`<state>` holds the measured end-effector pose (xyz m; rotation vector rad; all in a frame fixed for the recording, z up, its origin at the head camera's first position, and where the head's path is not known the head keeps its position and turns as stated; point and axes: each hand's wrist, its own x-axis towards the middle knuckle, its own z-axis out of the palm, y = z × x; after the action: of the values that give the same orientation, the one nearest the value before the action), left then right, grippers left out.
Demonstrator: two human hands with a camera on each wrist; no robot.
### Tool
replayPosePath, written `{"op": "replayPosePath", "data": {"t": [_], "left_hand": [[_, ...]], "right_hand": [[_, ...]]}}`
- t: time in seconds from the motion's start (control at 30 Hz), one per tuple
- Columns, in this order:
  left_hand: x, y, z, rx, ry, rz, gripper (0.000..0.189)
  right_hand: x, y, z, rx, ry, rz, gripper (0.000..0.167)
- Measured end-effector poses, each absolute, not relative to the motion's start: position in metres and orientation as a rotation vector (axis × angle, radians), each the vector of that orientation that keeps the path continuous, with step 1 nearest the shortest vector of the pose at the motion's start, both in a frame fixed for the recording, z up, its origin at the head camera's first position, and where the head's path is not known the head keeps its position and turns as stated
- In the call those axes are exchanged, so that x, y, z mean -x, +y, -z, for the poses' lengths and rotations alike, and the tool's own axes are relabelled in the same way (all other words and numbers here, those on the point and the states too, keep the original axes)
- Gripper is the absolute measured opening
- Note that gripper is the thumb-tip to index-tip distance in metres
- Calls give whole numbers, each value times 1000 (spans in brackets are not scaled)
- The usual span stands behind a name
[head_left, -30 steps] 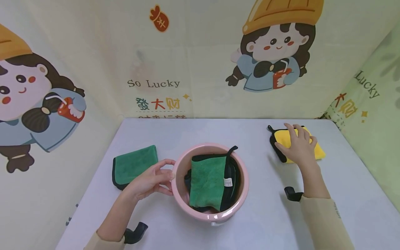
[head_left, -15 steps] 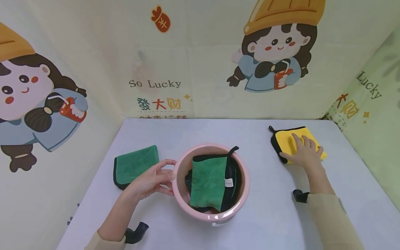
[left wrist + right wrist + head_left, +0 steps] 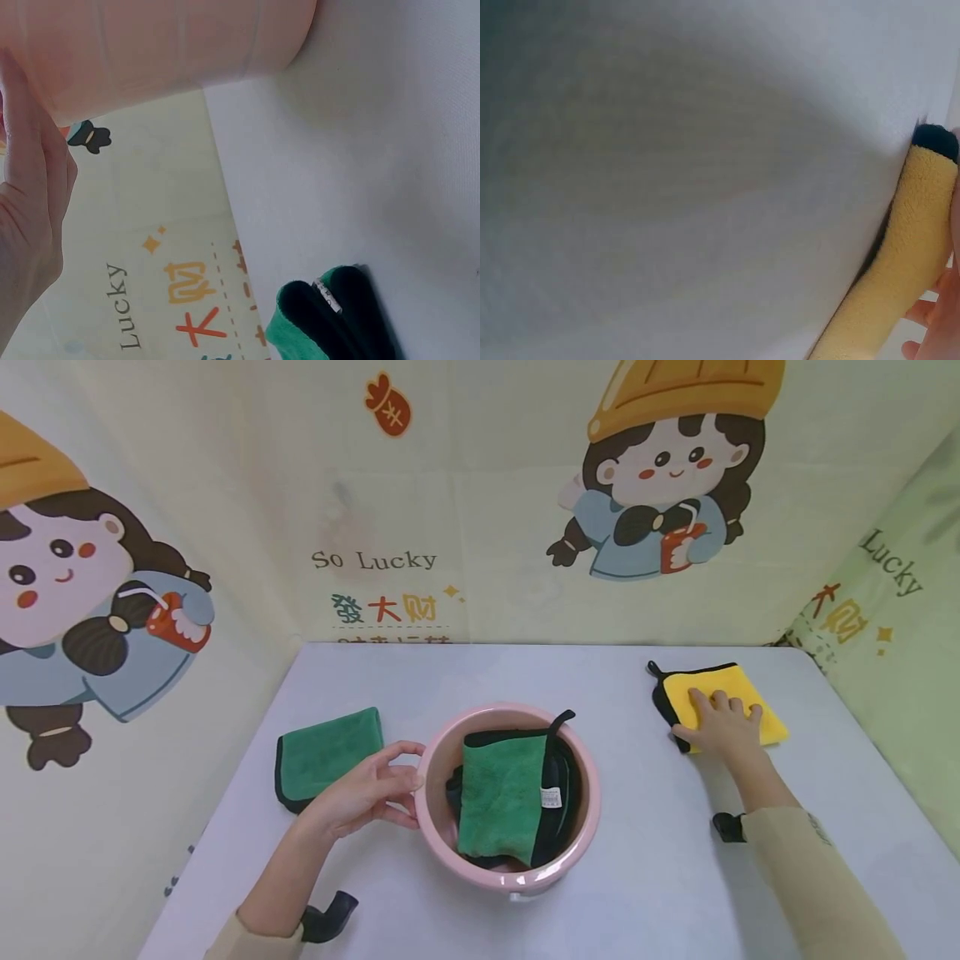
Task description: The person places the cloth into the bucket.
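Fingers of the right hand [image 3: 726, 728] are spread across the yellow cloth [image 3: 738, 683], out to the right on the table [image 3: 637, 868]! Its near part is covered by the hand, the thumb is laid by the near left corner, and the far edge is left bare beyond the fingertips; whether any fold is pinched cannot be told.

Over to the middle: the bucket [image 3: 508, 882] is touched at its left rim by the left hand [image 3: 371, 795], fingers bent and parted. Whether the rim is pinched cannot be told either. Inside, the inner cloth [image 3: 501, 797], green with black edging, is seen folded. Just beyond the left wrist, the outer cloth [image 3: 330, 756], also green, is laid on the table.

Close up, from the right wrist, the yellow cloth's thick rounded side and black end are shown, fingers glimpsed past it; its black loop [image 3: 656, 669] is shown only from the head. From the left wrist, the bucket's outer wall is revealed with faint pale lines, and a white label [image 3: 328, 295] is spotted on the outer cloth, hidden from above. The inner cloth is seen by the head camera alone!
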<state>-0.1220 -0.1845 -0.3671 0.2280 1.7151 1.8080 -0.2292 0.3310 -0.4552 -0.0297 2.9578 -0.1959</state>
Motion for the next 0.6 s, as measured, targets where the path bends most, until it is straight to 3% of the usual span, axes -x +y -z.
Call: {"op": "replayPosePath", "data": {"t": [0.6], "left_hand": [[121, -184, 366, -223, 1726, -1812, 42]], "right_hand": [[235, 328, 463, 126, 3070, 6, 45]]}}
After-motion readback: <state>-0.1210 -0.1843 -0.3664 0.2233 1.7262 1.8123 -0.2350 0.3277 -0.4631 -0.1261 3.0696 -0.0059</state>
